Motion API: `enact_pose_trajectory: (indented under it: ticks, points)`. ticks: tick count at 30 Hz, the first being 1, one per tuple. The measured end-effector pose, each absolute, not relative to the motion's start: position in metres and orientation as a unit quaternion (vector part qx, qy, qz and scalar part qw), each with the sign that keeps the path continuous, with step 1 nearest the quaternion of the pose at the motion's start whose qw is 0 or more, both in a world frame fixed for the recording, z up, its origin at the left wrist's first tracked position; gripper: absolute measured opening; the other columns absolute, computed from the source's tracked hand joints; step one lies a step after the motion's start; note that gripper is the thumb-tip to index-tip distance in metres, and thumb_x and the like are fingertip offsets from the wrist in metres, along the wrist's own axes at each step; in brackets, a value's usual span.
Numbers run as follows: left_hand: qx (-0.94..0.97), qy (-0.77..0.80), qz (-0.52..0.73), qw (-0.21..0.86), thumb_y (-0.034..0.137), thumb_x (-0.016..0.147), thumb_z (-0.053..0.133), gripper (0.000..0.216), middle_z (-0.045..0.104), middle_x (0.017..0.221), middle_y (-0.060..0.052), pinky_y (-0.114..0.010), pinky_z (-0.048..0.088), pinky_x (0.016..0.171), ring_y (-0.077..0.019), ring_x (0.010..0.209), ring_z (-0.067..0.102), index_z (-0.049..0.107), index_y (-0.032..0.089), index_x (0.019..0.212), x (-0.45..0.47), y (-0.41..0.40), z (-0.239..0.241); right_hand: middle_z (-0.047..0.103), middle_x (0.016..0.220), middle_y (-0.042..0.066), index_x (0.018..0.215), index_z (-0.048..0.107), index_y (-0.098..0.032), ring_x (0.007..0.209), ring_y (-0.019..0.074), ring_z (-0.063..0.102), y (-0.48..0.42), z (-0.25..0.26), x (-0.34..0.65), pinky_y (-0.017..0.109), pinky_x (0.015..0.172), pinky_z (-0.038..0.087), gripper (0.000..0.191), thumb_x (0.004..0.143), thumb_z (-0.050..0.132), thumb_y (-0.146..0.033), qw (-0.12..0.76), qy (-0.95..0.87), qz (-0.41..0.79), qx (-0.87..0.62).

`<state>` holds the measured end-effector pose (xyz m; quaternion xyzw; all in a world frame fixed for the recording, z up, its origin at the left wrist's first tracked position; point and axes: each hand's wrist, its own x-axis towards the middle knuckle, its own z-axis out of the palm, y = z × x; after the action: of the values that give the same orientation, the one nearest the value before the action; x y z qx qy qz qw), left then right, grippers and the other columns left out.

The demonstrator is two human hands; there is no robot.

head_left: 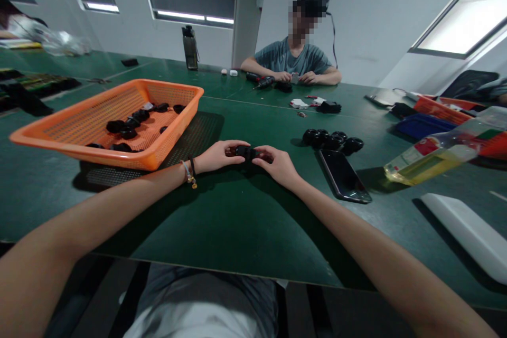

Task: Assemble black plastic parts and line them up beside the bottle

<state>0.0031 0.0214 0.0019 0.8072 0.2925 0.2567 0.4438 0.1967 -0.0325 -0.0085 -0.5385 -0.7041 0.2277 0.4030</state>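
Note:
Between my two hands is a small black round part (246, 153), held just above the green table (237, 222). The fingers and thumb of my left hand (222, 155) close on its left side. My right hand (277, 162) pinches it from the right. Its finer details are too dark to make out. Left of my hands stands an orange perforated basket (158, 156) with several black round parts (129, 132) inside. To the right, a cluster of similar black parts (332, 140) sits on the table.
A phone (344, 175), a bottle of yellow liquid (431, 156) lying tilted and a white block (467, 232) are at the right. Across the table a person (297, 58) handles a small grey piece beside a power drill (263, 82). A dark bottle (190, 48) stands far back.

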Motion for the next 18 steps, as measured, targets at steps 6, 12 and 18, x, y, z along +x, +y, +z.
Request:
enact_pose_trajectory:
  ticks: [6, 12, 18]
  points:
    - [0.798, 0.297, 0.259, 0.455, 0.032, 0.069, 0.063, 0.053, 0.061, 0.112, -0.010, -0.035, 0.046, 0.087, -0.0202, 0.098, 0.059, 0.053, 0.012, 0.117, 0.0038, 0.0200, 0.0031, 0.069, 0.078, 0.003, 0.093, 0.065, -0.016, 0.069, 0.0147, 0.063, -0.0330, -0.0077, 0.1960, 0.028, 0.066, 0.050, 0.023, 0.071, 0.064, -0.019, 0.397, -0.705, 0.222, -0.545]
    - [0.800, 0.297, 0.259, 0.453, 0.032, 0.070, 0.062, 0.053, 0.061, 0.112, -0.010, -0.035, 0.046, 0.087, -0.0207, 0.098, 0.059, 0.053, 0.012, 0.118, 0.0040, 0.0203, 0.0031, 0.070, 0.079, 0.004, 0.093, 0.066, -0.017, 0.070, 0.0149, 0.064, -0.0328, -0.0072, 0.1959, 0.029, 0.067, 0.050, 0.022, 0.072, 0.063, -0.019, 0.395, -0.708, 0.220, -0.543]
    - [0.805, 0.301, 0.250, 0.445, 0.031, 0.071, 0.061, 0.052, 0.061, 0.113, -0.010, -0.037, 0.046, 0.087, -0.0211, 0.100, 0.059, 0.052, 0.013, 0.119, 0.0039, 0.0203, 0.0032, 0.070, 0.080, 0.004, 0.094, 0.065, -0.016, 0.071, 0.0152, 0.064, -0.0331, -0.0057, 0.1957, 0.029, 0.068, 0.050, 0.022, 0.073, 0.062, -0.020, 0.385, -0.712, 0.214, -0.547]
